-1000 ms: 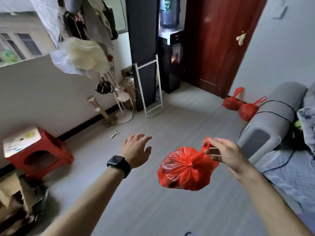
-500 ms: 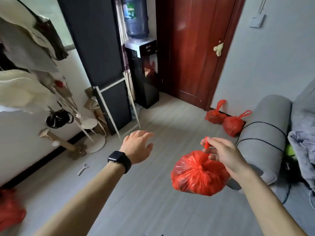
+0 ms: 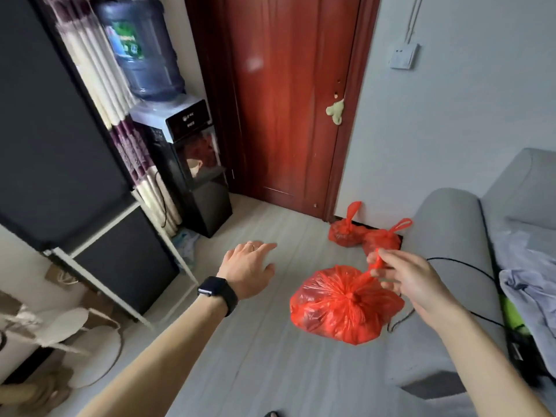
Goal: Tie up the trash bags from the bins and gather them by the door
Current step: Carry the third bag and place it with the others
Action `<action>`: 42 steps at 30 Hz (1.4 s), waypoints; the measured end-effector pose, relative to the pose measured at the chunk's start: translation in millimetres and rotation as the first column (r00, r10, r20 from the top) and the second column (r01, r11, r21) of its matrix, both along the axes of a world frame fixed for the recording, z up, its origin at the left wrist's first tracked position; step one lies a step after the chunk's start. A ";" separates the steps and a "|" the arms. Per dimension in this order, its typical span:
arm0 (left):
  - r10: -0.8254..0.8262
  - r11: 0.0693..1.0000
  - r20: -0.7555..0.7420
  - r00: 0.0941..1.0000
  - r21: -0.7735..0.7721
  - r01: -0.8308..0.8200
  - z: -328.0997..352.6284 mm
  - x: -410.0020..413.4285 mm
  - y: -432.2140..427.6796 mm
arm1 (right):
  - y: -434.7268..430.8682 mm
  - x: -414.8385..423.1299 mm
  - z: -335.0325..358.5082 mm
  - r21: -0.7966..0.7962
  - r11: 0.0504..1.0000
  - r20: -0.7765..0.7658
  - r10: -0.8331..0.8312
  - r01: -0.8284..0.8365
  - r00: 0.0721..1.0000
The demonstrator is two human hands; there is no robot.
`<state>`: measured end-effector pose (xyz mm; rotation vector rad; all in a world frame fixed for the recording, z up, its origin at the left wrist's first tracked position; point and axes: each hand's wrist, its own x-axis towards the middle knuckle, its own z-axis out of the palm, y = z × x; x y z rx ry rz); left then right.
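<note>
Near right, over the floor (image 3: 270, 371), the right hand (image 3: 412, 281) pinches the bag (image 3: 340, 308) by its knotted top, so it hangs clear. Left hand (image 3: 249, 266) is spread, holding nothing. Far right, two tied bags (image 3: 346, 234) sit touching beside the door (image 3: 285, 100).

Grey plank floor (image 3: 270, 371), pale wall (image 3: 451, 130), water dispenser (image 3: 192, 164) left, grey sofa (image 3: 445, 236) right; dark panel (image 3: 60, 130), possibly a wardrobe.

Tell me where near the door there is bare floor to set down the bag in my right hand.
Bare floor lies before the door, between the dispenser and the two tied bags; more lies under the left hand and held bag. The corner between door and sofa is crowded: those bags and a black cable.
</note>
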<state>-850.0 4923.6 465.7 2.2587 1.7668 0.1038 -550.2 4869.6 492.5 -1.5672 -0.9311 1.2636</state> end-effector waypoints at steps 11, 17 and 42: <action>-0.186 0.979 0.011 0.982 -0.084 0.186 -21.9 108.6 263.4 | 210.5 64.3 -53.1 -0.109 0.986 0.020 -0.123 0.125 0.992; -0.157 0.972 0.018 0.987 -0.176 0.158 -62.8 174.0 377.8 | 330.0 116.8 -107.1 -0.226 0.968 0.058 -0.100 0.111 0.993; -0.367 0.929 -0.157 0.917 -0.001 0.371 -311.9 378.7 815.0 | 675.1 236.0 -458.3 -0.730 0.674 0.248 0.107 0.114 0.963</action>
